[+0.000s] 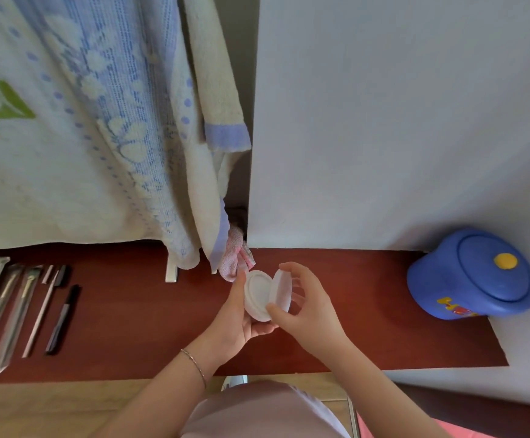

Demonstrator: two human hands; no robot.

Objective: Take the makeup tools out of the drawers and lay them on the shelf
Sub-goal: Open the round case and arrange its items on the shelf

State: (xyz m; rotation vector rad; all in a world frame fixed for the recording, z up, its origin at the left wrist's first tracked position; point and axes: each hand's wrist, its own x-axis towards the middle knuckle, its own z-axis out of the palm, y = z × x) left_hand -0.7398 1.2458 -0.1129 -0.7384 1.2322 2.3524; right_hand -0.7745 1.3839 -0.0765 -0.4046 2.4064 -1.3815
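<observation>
Both hands are up over the middle of the red-brown shelf [150, 314], working one small white compact [259, 295] between them. The left hand [237, 314] cups the round base from below, thumb lying along its near-left edge, and the right hand [304, 308] has thumb and fingers pinched on the translucent lid [282, 289], which stands swung open on its hinge side, away from the base. So the hands are close together, each closed on its own half of the same case, held just above the shelf rather than resting on it. Well off to the left of the left hand lie the tools already set down: a row of brushes [11, 308] in clear sleeves and a dark pencil [63, 319] beside them, roughly parallel. Far to the right of the right hand sits a blue pot with a yellow knob [472, 276], and a pink cloth [237, 262] hangs just beyond the fingers under the patterned towel [106, 128]. The step looks like a check of the compact before placing it. To do it well, ease the lid shut without forcing the hinge, keep the base level in the left palm, then set it flat on the bare stretch below the hands, clear of the cloth.
</observation>
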